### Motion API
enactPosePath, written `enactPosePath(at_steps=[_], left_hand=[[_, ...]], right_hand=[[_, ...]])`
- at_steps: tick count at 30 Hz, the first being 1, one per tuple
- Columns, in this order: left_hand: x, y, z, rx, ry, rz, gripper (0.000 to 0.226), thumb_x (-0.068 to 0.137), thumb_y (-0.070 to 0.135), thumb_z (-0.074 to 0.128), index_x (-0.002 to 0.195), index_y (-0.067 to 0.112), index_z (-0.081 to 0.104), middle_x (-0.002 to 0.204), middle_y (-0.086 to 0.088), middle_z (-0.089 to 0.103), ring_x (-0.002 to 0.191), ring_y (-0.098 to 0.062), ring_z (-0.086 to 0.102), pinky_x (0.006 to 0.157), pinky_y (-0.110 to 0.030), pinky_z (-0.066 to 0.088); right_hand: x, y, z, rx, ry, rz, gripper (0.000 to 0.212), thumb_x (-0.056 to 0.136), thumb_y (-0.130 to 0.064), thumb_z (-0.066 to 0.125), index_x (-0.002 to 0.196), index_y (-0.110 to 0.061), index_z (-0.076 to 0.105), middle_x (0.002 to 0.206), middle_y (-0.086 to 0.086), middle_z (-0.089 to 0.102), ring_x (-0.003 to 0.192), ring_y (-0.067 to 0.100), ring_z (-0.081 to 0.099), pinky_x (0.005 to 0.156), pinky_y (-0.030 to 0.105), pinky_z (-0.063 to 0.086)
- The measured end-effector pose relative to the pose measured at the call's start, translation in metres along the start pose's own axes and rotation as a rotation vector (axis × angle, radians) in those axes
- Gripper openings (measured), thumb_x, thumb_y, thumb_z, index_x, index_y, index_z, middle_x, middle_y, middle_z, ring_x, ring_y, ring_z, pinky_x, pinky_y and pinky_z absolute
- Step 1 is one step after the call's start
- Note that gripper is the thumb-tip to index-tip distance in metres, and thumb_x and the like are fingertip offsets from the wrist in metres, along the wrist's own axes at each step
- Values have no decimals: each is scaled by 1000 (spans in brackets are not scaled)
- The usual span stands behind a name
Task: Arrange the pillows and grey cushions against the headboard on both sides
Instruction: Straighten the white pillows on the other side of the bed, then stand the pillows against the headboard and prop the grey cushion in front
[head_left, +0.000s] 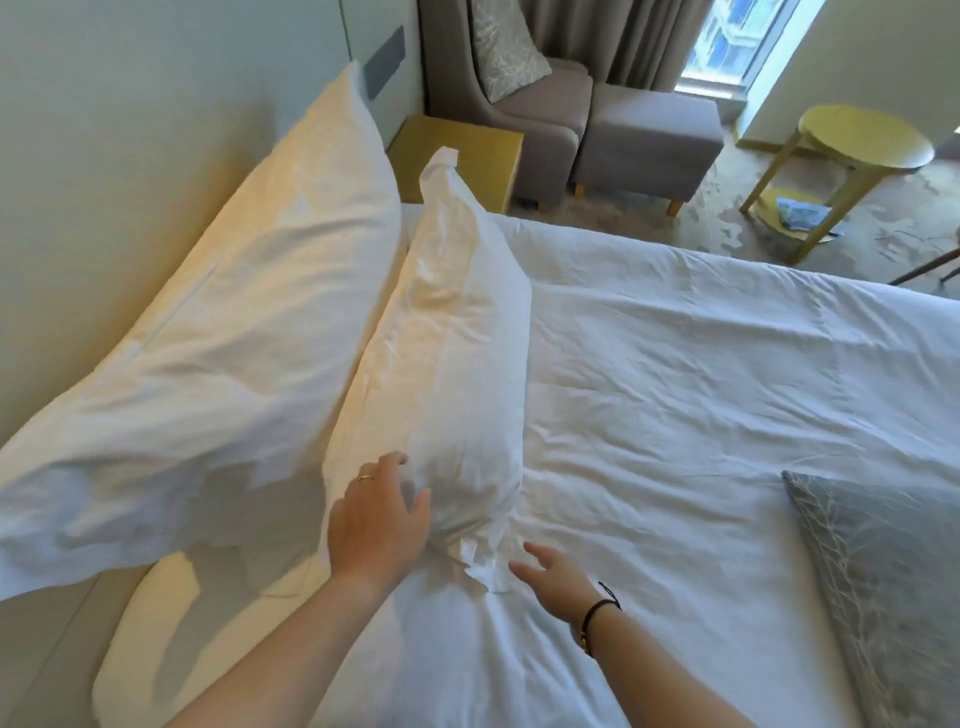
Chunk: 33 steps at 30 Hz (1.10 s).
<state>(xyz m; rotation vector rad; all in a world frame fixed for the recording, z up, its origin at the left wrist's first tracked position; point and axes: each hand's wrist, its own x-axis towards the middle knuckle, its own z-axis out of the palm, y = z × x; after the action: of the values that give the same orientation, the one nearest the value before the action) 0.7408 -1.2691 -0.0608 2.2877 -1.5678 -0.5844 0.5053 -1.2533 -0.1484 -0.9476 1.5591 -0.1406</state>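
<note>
A large white pillow (218, 332) leans against the pale headboard (104, 130) on the left. In front of it a second white pillow (452, 338) stands on its long edge on the bed. My left hand (382, 514) presses the near end of this second pillow with spread fingers. Just right of that pillow's near corner, my right hand (556, 574) hovers low over the sheet, fingers relaxed and holding nothing. A grey patterned cushion (883, 582) lies flat on the bed at the right edge. Another white pillow (156, 639) lies partly under the large one at the bottom left.
The white duvet (701, 374) covers the bed. Beyond the bed's far side stand a yellow bedside table (467, 150), a grey armchair (524, 104) with a patterned cushion (506, 47), a grey footstool (649, 140) and a round yellow side table (862, 140).
</note>
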Motion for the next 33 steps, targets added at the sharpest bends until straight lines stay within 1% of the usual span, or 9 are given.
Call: enactPosePath(at_steps=[3, 5, 8, 10, 15, 20, 24, 30, 33], left_hand=[[-17, 47, 36, -85, -305, 29, 22, 83, 48, 48, 100, 37, 56, 89, 15, 59, 82, -6, 58, 63, -28, 42], [-30, 76, 65, -77, -440, 104, 20, 82, 50, 48, 97, 40, 56, 88, 18, 61, 79, 2, 55, 64, -24, 42], [-50, 120, 107, -20, -597, 221, 19, 83, 53, 52, 99, 43, 56, 93, 19, 62, 80, 1, 57, 70, -24, 44], [-64, 147, 130, 39, -632, 283, 18, 84, 54, 53, 99, 44, 56, 94, 18, 62, 80, 2, 57, 66, -19, 41], [-85, 202, 179, 191, -659, 383, 19, 86, 54, 51, 102, 45, 57, 100, 22, 57, 90, 0, 55, 73, -30, 48], [-85, 241, 227, 386, -701, 421, 32, 88, 46, 52, 118, 35, 57, 119, 11, 56, 97, -9, 53, 77, -34, 47], [-83, 259, 255, 415, -734, 428, 34, 89, 43, 55, 121, 32, 57, 123, 7, 58, 99, -10, 50, 80, -33, 43], [-95, 255, 268, 435, -796, 435, 28, 88, 44, 55, 114, 36, 58, 115, 10, 58, 100, -10, 53, 79, -31, 43], [-98, 244, 265, 409, -815, 400, 20, 88, 43, 57, 107, 37, 58, 110, 11, 59, 99, -10, 55, 80, -31, 43]], right_hand=[[-8, 56, -42, 89, 74, 87, 64, 89, -42, 65, 146, -25, 40, 149, 3, 43, 136, 23, 43, 105, 37, 40], [-16, 97, -77, 134, 176, 138, 64, 89, -42, 65, 146, -26, 40, 144, 4, 47, 133, 26, 46, 101, 38, 44], [-31, 164, -138, 137, 382, 191, 71, 88, -38, 68, 149, -21, 35, 154, 4, 36, 140, 23, 36, 109, 36, 34], [-44, 212, -181, 98, 521, 270, 75, 88, -37, 68, 151, -19, 30, 158, 5, 28, 143, 24, 30, 114, 39, 30], [-80, 325, -265, -41, 835, 536, 88, 81, -36, 70, 152, -23, 20, 163, 8, 13, 145, 27, 25, 112, 41, 32], [-79, 385, -297, -90, 810, 598, 106, 74, -39, 76, 153, -30, 6, 163, 7, 4, 147, 28, 17, 114, 44, 29], [-62, 402, -292, -109, 804, 577, 112, 75, -23, 78, 154, -31, -1, 163, 7, -3, 148, 32, 10, 115, 44, 29], [-53, 413, -291, -78, 930, 506, 91, 81, -1, 61, 153, -29, 14, 161, 9, 12, 143, 33, 23, 108, 41, 38], [-53, 409, -300, -110, 936, 524, 80, 81, -2, 55, 152, -25, 25, 143, 13, 35, 125, 36, 46, 96, 40, 45]])
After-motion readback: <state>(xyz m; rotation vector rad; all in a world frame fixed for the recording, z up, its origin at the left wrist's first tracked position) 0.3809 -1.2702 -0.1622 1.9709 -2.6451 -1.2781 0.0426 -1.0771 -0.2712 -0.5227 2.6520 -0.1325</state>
